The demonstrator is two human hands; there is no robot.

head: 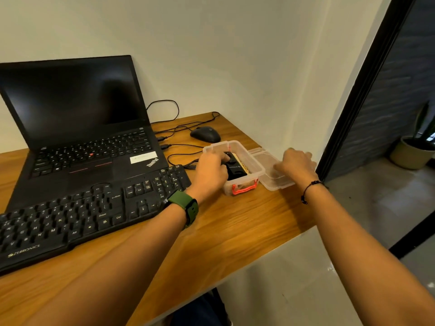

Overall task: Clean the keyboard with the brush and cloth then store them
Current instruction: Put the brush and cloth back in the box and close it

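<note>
Black keyboard [77, 215] lies front left on the desk [235, 231]. My left hand [211, 171] is in the clear box [255, 165], grasping a black item [236, 169], likely the brush. I'd lift it straight up, clear of the rim. My right hand [297, 164] rests, fingers curled, on the lid [275, 182]; whether it grips, I cannot tell.

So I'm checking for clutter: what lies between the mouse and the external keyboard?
In the head view, black cables lie on the desk between the mouse and keyboard. The clear box sits to the side.
</note>
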